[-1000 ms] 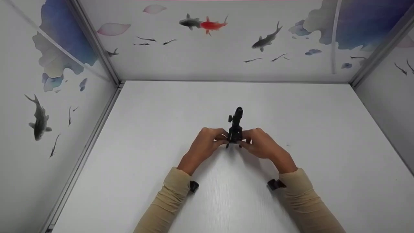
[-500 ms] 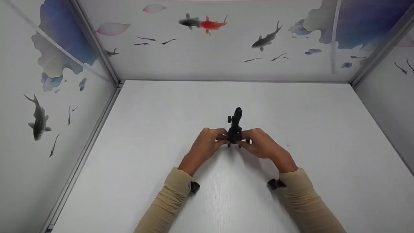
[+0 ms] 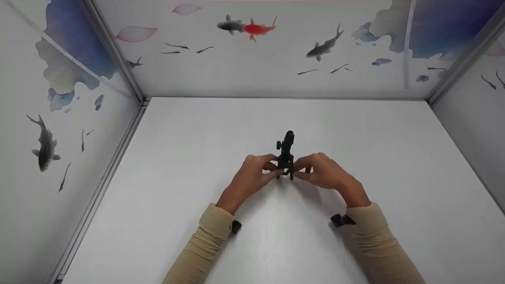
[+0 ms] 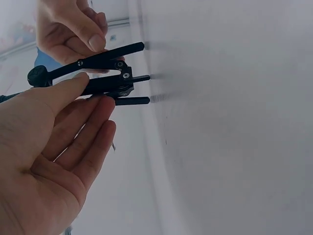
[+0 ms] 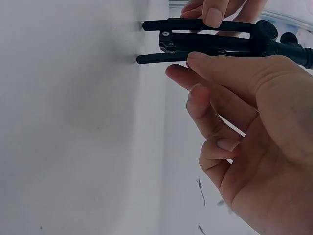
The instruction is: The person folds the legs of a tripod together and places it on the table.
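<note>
A small black tripod stands upright on the white table, its head and side knob uppermost. My left hand pinches one leg from the left between thumb and fingers. From the other side, my right hand pinches the right leg with the thumb along it. The left wrist view shows three leg tips pointing at the tabletop, with one leg angled outward from the others. Light shows between the legs in the head view. Hinges and small screws join the legs to the central column.
The white tabletop is bordered by a back wall and side walls printed with fish and blue blots. A metal rail runs along the left edge. Small black cameras are strapped at both wrists.
My right hand has shifted slightly to the right, and the tripod's right leg has swung outward, opening a gap between the legs. My left hand stays nearly in place on its leg.
</note>
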Available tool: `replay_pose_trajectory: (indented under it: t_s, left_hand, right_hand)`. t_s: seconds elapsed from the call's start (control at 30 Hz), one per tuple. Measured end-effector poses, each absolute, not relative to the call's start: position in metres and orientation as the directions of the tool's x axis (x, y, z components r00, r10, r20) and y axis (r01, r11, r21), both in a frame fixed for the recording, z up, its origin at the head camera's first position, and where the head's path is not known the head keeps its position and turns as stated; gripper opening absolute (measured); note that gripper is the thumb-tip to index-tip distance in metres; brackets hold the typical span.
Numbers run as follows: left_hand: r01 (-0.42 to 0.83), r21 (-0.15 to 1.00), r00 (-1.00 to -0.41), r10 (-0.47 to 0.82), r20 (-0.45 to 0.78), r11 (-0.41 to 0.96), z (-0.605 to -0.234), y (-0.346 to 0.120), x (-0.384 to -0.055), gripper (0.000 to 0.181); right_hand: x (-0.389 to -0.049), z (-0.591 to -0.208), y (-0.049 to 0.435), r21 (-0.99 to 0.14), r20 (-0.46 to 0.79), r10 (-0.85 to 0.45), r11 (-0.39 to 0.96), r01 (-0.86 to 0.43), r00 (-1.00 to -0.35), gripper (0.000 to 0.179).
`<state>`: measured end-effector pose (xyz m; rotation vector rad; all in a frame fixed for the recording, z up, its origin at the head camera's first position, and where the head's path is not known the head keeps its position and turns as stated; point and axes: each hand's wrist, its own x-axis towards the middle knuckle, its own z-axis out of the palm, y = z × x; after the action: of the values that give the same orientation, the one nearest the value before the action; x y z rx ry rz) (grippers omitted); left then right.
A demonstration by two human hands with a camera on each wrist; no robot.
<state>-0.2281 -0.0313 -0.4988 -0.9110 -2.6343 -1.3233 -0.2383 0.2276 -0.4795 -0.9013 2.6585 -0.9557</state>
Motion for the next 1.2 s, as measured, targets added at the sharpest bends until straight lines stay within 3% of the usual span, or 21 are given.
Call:
replay_pose_trajectory:
  t_s: [0.5, 1.2]
  left_hand:
    - [0.500, 0.718, -0.837, 0.485, 0.255, 0.485, -0.498, -0.028, -0.224, 0.025]
    - [0.484, 0.701, -0.851, 0.470, 0.236, 0.524, -0.496, -0.027, -0.223, 0.022]
  right_hand:
    - [-0.232, -0.479, 0.217, -0.465, 0.102, -0.529, 0.723, -0.511, -0.842, 0.009]
    - [-0.229, -0.486, 0.209, -0.400, 0.183, -0.532, 0.728, -0.557, -0.827, 0.010]
